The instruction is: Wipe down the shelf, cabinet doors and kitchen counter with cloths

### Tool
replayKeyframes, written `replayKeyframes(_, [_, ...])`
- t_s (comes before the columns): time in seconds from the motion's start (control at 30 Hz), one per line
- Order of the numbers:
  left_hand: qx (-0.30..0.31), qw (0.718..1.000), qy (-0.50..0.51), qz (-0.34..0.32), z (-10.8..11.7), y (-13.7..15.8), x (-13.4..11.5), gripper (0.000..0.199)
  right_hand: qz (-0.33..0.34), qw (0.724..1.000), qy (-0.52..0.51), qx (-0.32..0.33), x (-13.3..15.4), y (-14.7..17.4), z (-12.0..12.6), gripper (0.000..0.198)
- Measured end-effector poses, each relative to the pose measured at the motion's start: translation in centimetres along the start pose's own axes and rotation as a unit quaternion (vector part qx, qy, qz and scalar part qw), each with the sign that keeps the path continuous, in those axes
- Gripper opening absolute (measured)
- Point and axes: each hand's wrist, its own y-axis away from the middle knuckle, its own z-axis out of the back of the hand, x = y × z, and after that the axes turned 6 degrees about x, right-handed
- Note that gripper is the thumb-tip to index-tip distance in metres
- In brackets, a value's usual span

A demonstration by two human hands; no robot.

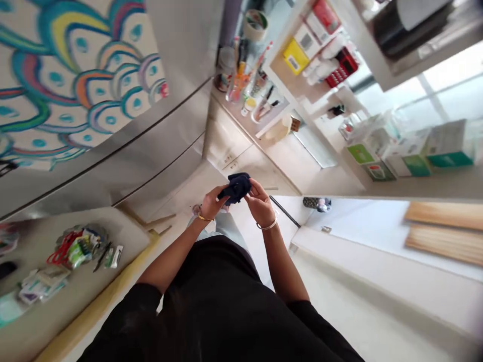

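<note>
A small bundle of dark navy cloth point(238, 188) is held up in front of my body, folded or bunched together. My left hand point(214, 202), with a gold bangle at the wrist, grips its left edge between thumb and fingers. On the other side, my right hand point(261, 203) pinches the bundle's right edge; a silver bangle circles that wrist. What kind of cloth item it is, I cannot make out. Both hands hold it at about the same height, above the floor.
At left, a table point(132, 232) bears a tray of packets point(81, 246). Ahead stands a cabinet point(230, 146) with cups of pens and brushes point(241, 85) on top. Shelves point(339, 183) with boxes are at right. A grey fridge-like panel point(184, 55) rises at upper left.
</note>
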Motion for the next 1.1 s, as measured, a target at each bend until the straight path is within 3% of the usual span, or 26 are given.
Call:
replayKeyframes(0.17, [0.04, 0.995, -0.041, -0.078, -1.3, -0.7, -1.4, 0.033, 0.046, 0.996, -0.016, -0.074, 0.8, 3.5, 3.0, 0.072])
replayKeyframes(0.3, [0.041, 0.984, -0.116, -0.126, -3.2, -1.9, -2.6, 0.021, 0.097, 0.986, -0.049, -0.129, 0.1, 5.8, 4.8, 0.075])
replayKeyframes(0.47, [0.119, 0.978, -0.156, -0.07, -7.5, -4.7, -2.6, 0.009, 0.112, 0.955, -0.114, -0.251, -1.7, 6.2, 7.7, 0.077])
replayKeyframes(0.57, [0.141, 0.972, -0.172, -0.078, -10.1, -6.6, -2.9, 0.012, 0.115, 0.945, -0.135, -0.275, -1.8, 6.2, 10.4, 0.077])
replayKeyframes(0.73, [0.207, 0.956, -0.157, -0.137, -13.6, -10.4, -3.6, 0.026, 0.096, 0.942, -0.185, -0.261, -0.2, 7.1, 16.5, 0.046])
replayKeyframes(0.8, [0.162, 0.967, -0.138, -0.139, -14.9, -13.5, -3.1, 0.039, 0.076, 0.937, -0.224, -0.255, 0.3, 7.3, 18.9, 0.032])
replayKeyframes(0.9, [0.031, 0.984, -0.114, -0.135, -16.8, -20.4, -1.6, 0.057, 0.039, 0.921, -0.284, -0.263, 0.4, 7.5, 21.0, 0.023])
replayKeyframes(1.0, [-0.045, 0.98, -0.107, -0.16, -18.7, -27.7, -0.2, 0.075, -0.001, 0.897, -0.331, -0.292, 0.4, 7.7, 21.7, 0.021])
replayKeyframes(1.1, [-0.088, 0.979, -0.094, -0.157, -20.8, -32.9, 0.3, 0.077, -0.019, 0.886, -0.353, -0.299, 0.7, 8.0, 21.9, 0.018])
